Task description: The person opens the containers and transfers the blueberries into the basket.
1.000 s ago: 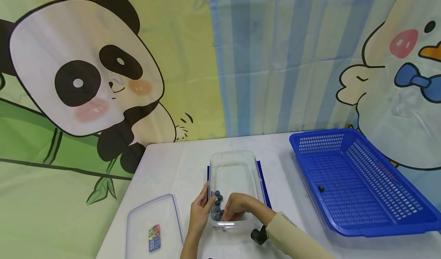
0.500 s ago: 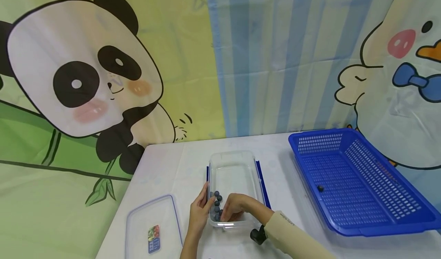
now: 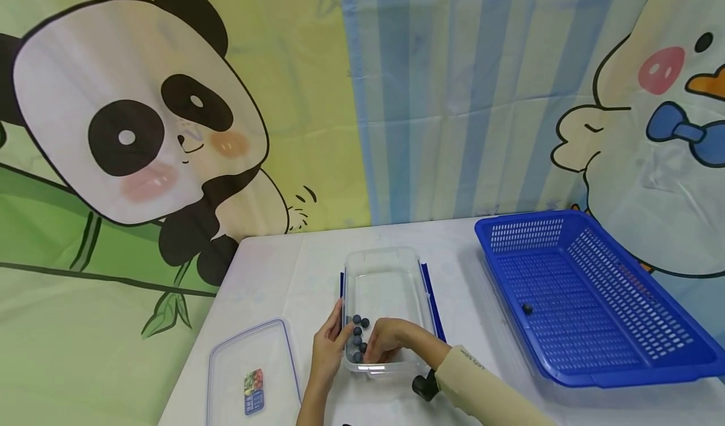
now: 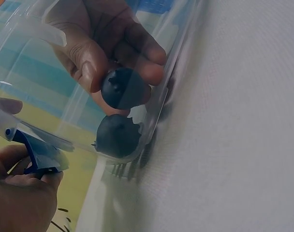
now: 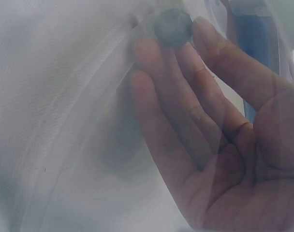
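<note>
Seeing one loose berry (image 3: 365, 323) nudged toward 2 o'clock in the last half second; reads as row (image 3: 357, 336) unsettled, handling unfinished. Got another berry (image 4: 120, 92) pinched between thumb and fingertips of right hand (image 3: 389, 339), about 7 o'clock inside clear box (image 3: 387, 294). Got box gripped at 9 o'clock by left hand (image 3: 328, 348). Can't read label (image 3: 254, 401) on lid (image 3: 229, 382), 8 o'clock, nor lettering (image 3: 472, 359) on sleeve (image 3: 481, 383).
</note>
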A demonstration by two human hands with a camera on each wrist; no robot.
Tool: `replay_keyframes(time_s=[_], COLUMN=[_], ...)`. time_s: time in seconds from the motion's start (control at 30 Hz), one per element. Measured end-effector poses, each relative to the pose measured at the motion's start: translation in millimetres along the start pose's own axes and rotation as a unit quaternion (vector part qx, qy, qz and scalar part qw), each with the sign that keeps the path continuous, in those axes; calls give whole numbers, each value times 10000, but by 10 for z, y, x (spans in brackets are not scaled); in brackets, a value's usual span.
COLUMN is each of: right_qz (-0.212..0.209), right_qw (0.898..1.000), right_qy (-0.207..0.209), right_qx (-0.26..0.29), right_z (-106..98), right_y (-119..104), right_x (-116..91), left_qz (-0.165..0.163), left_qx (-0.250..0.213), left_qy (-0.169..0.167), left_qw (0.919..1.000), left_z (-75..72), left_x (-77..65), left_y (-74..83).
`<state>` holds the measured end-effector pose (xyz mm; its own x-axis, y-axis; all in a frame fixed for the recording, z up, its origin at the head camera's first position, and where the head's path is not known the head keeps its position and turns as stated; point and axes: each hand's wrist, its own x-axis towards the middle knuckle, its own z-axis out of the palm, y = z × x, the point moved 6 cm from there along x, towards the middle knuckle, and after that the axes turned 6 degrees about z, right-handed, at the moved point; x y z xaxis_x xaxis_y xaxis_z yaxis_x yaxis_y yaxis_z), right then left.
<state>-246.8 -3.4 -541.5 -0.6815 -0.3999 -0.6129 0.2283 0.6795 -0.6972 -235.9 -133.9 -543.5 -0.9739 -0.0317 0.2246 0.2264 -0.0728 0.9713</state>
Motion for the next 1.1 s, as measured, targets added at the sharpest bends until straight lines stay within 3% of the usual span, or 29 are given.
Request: replay_keyframes(time_s=[0.37, 0.57, 0.7, 0.83, 1.0, 1.1], right_qz=[-176, -526, -943, -1388, -1901, -2140], right_qw=[9998, 9972, 9905, 9760, 9580, 9564], right_qy=[31, -203, -394, -630, -624, -140], right_qx=[69, 498, 920, 1558, 2054, 1983], right_z=[-116, -201, -242, -323, -672, -1058], right_y=[21, 24, -20, -119, -212, -121], right_x=[-17, -3, -35, -160, -485, -769], left_qz=[122, 219, 143, 128, 172, 140], left_qx=[36, 91, 81, 115, 211, 175], left_qy=[-50, -85, -115, -149, -94, -69], left_qw=[9999, 9997, 9998, 9997, 9996, 9997], left_z=[42, 51, 53, 56, 54, 46], left_x=[19, 23, 23, 20, 19, 19], left_y=[-13, -12, -23, -17, 4, 0])
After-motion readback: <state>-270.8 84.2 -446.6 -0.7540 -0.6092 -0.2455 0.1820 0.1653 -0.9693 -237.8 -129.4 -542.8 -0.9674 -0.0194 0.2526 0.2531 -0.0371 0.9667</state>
